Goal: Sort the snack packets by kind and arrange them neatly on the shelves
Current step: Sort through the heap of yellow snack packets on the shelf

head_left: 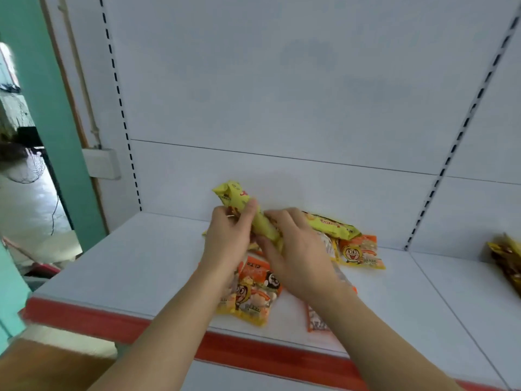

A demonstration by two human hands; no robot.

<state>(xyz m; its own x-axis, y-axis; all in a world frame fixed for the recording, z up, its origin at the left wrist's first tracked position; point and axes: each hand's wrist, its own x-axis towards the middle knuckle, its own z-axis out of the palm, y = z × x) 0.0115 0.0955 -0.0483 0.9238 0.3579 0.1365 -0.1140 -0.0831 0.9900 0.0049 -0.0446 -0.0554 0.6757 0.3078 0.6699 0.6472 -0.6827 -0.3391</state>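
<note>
Both my hands are over a heap of snack packets on the white shelf [135,266]. My left hand [229,235] grips a long yellow packet [239,198] that sticks up and to the left. My right hand [298,249] curls round the same packet's lower end. An orange and yellow cartoon packet [253,294] lies under my wrists. A second one [359,253] lies to the right. Another yellow packet [334,227] lies behind my right hand. An orange and white packet [317,320] is partly hidden by my right forearm.
The shelf has a red front strip [84,317] and a white back panel [282,108] with slotted uprights. Dark yellow packets [507,261] lie on the neighbouring shelf at the right edge. A teal wall [56,108] and an open doorway stand to the left.
</note>
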